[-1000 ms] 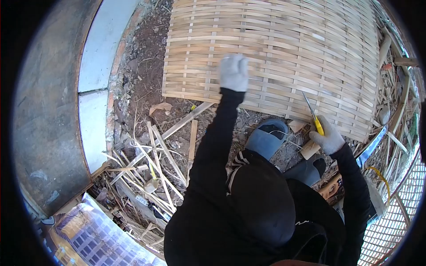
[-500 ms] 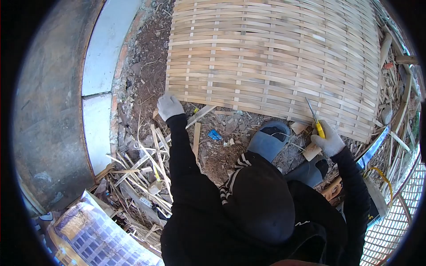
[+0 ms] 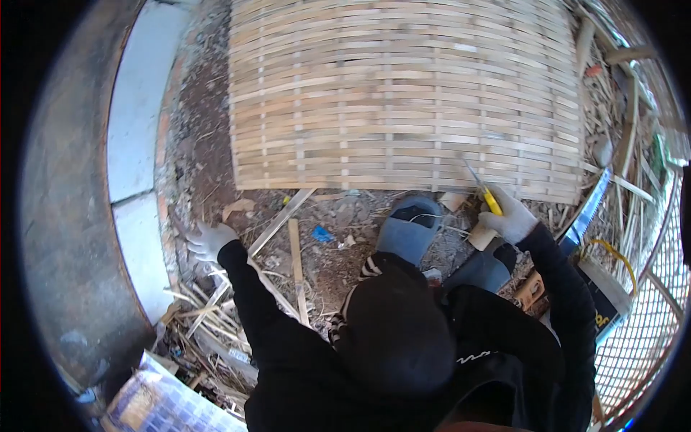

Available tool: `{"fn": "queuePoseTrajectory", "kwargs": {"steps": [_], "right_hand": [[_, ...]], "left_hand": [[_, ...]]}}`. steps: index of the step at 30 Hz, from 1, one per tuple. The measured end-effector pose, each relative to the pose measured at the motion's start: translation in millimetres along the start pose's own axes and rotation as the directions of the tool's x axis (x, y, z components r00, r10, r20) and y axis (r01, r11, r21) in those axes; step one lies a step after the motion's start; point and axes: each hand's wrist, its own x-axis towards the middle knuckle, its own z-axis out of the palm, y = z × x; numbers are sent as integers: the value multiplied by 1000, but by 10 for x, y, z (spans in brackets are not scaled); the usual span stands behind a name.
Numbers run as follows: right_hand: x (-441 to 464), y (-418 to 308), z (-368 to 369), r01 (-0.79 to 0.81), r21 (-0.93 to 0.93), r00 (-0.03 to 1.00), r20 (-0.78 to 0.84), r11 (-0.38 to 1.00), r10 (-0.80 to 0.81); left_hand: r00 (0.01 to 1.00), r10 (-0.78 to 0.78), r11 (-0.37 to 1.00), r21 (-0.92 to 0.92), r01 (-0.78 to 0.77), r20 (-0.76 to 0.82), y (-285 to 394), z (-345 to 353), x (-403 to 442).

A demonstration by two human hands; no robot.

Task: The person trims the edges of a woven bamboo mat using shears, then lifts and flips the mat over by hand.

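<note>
A large woven bamboo mat [image 3: 403, 108] lies flat on the ground ahead of me. My right hand [image 3: 512, 218], in a pale glove, grips a yellow-handled tool with a thin metal shaft [image 3: 492, 201]; whether it is a screwdriver or a narrow knife cannot be told. The shaft points over the mat's near edge. To the left, my left hand [image 3: 209, 241], also gloved, reaches out with its fingers spread and nothing in them. It is over dirt and bamboo scraps, apart from the mat, near the white wall panel [image 3: 142, 252].
Bamboo strips [image 3: 297, 270] and a blue scrap [image 3: 322, 234] litter the dirt. A handsaw [image 3: 589, 211] lies at the right, near a bucket-like container with a yellow handle [image 3: 604, 288]. My blue shoes [image 3: 408, 234] are close to the mat. Patterned sheeting [image 3: 169, 403] lies lower left.
My left hand has left the mat's near-left corner, moved left and down, and opened its fingers. The right hand still holds the yellow-handled tool. The whole view has shifted slightly.
</note>
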Motion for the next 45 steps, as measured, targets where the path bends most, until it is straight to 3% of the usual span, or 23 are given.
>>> {"fn": "queuePoseTrajectory", "kwargs": {"steps": [1, 3, 6, 8, 10, 15, 21, 24, 27, 30, 33, 36, 39, 42, 45], "right_hand": [[14, -118, -46, -14, -27, 1000, 18, 1000, 14], [65, -177, -69, 31, -83, 1000, 5, 996, -31], [130, -430, -156, 61, -223, 997, -41, 973, -72], [157, -637, -181, 73, -259, 994, -62, 963, -92], [181, -723, -189, 60, -280, 995, -54, 958, -79], [84, -592, -103, 89, -258, 994, -37, 962, -102], [-1, -219, 8, 84, -291, 996, 25, 953, -80], [-2, -239, 19, 90, -281, 996, 20, 956, -88], [33, -325, -1, 73, -258, 997, 33, 963, -67], [41, -446, -56, 49, -238, 999, 33, 970, -42], [38, -456, -82, 56, -210, 998, 27, 976, -51], [29, -448, -108, 51, -200, 999, 16, 978, -49], [34, -478, -116, 32, -198, 999, 8, 980, -31], [15, -478, -121, 39, -199, 999, -9, 979, -41], [31, -318, -58, 99, -195, 993, -39, 976, -109]], "left_hand": [[988, 81, 966, -233, -111, -133, 140, -366, 9], [956, 208, 830, -480, -285, -209, 505, -837, 41], [837, 409, 414, -743, -525, -363, 1309, -1161, -172], [771, 463, 183, -804, -566, -437, 1943, -1580, -473], [638, 554, -32, -780, -625, -534, 2405, -2014, -640], [359, 639, -323, -661, -678, -681, 3048, -2222, -683], [369, 730, -184, -685, -705, -575, 3229, -2077, -782], [272, 795, -136, -596, -792, -542, 3272, -2125, -738], [243, 828, -43, -490, -871, -506, 3245, -2232, -727], [365, 739, -105, -633, -767, -565, 3249, -2141, -778], [442, 674, -150, -695, -703, -592, 3264, -2082, -832], [490, 643, -286, -778, -560, -589, 3282, -2249, -931], [421, 582, -285, -659, -696, -696, 3329, -2576, -1083], [342, 654, -312, -653, -690, -675, 3479, -2685, -1216], [267, 786, -274, -702, -657, -557, 3576, -2686, -1199]]}}
